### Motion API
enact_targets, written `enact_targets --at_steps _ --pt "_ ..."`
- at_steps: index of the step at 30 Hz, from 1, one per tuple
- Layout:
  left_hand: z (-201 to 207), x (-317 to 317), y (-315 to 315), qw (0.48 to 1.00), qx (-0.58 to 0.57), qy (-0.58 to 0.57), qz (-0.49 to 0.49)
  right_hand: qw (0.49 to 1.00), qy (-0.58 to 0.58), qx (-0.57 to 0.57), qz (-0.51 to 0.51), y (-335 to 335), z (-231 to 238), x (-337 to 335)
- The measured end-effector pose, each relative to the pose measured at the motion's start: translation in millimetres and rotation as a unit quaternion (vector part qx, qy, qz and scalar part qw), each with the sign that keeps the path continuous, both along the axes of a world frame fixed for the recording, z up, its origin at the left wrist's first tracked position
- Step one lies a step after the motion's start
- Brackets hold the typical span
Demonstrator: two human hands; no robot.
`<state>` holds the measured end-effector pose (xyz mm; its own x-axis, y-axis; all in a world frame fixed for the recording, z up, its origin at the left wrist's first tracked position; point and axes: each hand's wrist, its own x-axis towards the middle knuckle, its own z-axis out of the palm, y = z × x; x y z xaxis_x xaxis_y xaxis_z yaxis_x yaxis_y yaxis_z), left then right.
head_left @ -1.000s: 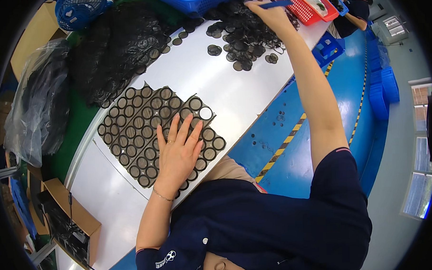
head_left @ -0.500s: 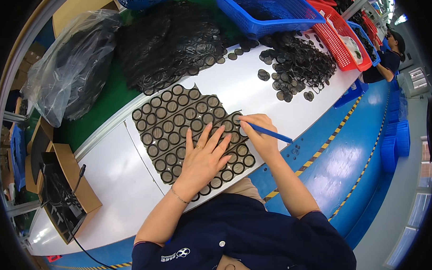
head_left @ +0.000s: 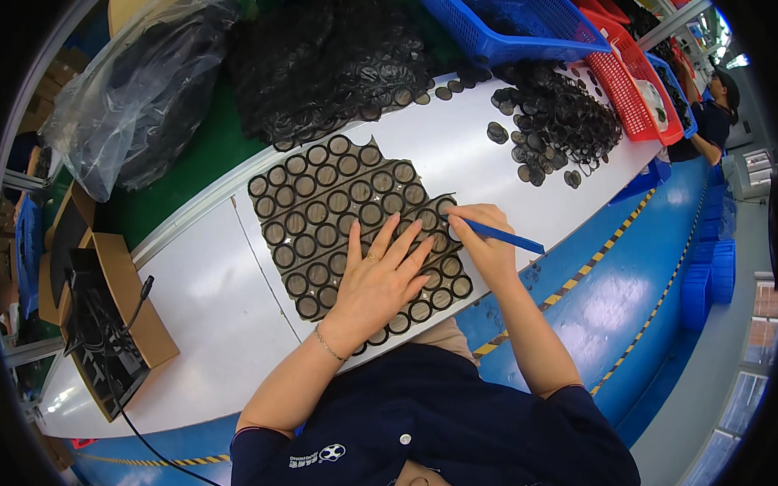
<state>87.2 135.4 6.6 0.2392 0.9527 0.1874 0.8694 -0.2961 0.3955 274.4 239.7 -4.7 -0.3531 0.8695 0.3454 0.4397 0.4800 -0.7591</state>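
Note:
Thin dark translucent sheets (head_left: pixel 307 213) patterned with rows of black-ringed discs lie flat on the white table in front of me. My left hand (head_left: pixel 380 288) rests palm down on them, fingers spread, and wears a ring and a bracelet. At the sheets' right edge, my right hand (head_left: pixel 488 246) is closed around a slim blue pen-like tool (head_left: pixel 513 237). Its back end points right and slightly down. The working tip is beside a ringed disc near my fingertips, but too small to make out clearly.
Beyond lie a stack of dark sheets (head_left: pixel 327 69) and a heap of loose discs and strips (head_left: pixel 560 117). Blue (head_left: pixel 528 45) and red baskets (head_left: pixel 632 89) stand at far right. A plastic bag (head_left: pixel 135 98) and cardboard box (head_left: pixel 137 277) sit left. A co-worker (head_left: pixel 715 120) is at right.
The whole view has shifted slightly, so the table and sheets appear a little farther right. Both hands keep nearly the same places on the sheets, and the blue tool stays in my right hand.

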Motion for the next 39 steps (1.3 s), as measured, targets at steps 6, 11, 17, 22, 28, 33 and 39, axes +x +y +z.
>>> enact_targets --at_steps 6,11,17,22,28,33,39 --pt "0 0 0 1.000 -0.004 -0.003 0.001 1.000 -0.004 0.002 -0.001 0 1 0" --pt "0 1 0 1.000 -0.001 -0.004 0.000 1.000 -0.004 0.001 -0.001 0 1 0" --pt "-1 1 0 1.000 -0.001 -0.007 -0.002 1.000 -0.018 0.016 -0.005 -3 -2 1" --pt "-1 -1 -2 1.000 -0.003 -0.008 -0.002 0.995 -0.053 0.079 0.005 -9 1 -6" --pt "0 -1 -2 1.000 0.002 0.000 -0.003 0.960 -0.094 0.261 -0.028 43 10 9" --pt "2 1 -1 1.000 -0.003 0.005 -0.001 0.989 -0.049 -0.083 -0.110 176 68 53" --pt "13 0 1 0.999 -0.029 -0.012 -0.003 0.973 0.013 -0.124 -0.193 208 85 112"
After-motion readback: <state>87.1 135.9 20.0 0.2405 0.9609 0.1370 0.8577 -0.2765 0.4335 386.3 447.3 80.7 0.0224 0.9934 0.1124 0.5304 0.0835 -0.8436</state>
